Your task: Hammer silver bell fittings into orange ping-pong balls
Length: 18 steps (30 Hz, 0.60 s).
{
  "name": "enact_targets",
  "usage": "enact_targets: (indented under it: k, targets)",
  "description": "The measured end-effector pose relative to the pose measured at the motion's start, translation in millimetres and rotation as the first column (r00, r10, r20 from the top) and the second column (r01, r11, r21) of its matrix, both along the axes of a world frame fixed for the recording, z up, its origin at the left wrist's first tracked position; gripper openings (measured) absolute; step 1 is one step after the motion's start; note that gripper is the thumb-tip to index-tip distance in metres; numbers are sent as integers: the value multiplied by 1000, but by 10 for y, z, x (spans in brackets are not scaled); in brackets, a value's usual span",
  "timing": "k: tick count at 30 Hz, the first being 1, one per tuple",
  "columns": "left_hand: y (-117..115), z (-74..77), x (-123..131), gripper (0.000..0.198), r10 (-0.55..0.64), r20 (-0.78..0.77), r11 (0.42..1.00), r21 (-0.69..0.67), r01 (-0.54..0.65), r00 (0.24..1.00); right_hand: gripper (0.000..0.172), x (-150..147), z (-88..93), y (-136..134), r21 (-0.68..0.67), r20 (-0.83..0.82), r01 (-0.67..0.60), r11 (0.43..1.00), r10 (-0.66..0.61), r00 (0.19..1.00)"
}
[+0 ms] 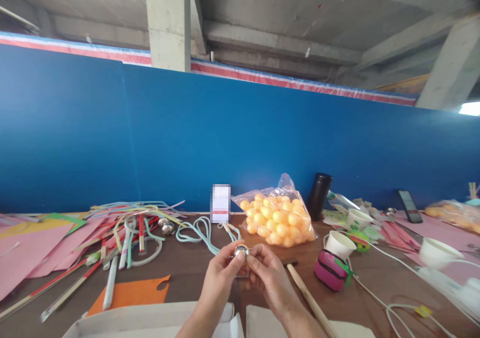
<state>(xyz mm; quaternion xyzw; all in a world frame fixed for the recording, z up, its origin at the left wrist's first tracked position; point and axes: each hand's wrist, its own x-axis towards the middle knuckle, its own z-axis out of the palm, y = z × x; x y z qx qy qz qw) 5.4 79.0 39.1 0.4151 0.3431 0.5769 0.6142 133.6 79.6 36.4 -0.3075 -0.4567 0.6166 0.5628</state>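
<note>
Shiny metal ball (241, 252), in the head view, sits between the two hands over the near middle of the table (187, 278). The left hand (220, 273) pinches it, thumb across its front; the right hand (269, 270) has its fingertips bunched at the ball's right edge, their exact grip impossible to tell. Beyond lies a clear bag of orange balls (275, 220), with pale blue tubing (200, 232) farther left and a wooden stick (309, 298) near right.

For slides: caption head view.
Left hand and right hand hold a shiny silver ball near a clear plastic bag of orange balls.
</note>
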Motion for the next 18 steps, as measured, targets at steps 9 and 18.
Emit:
enact_targets:
  k: [9,18]
  targets:
    - [26,-71,45,52,7,63,999,-49,-4,998,26,39,-33,20,-6,54,1,1000,-1,999]
    - [-2,-77,66,46,5,95,1000,-31,-2,995,32,27,-68,55,-2,107,19,1000,-19,994]
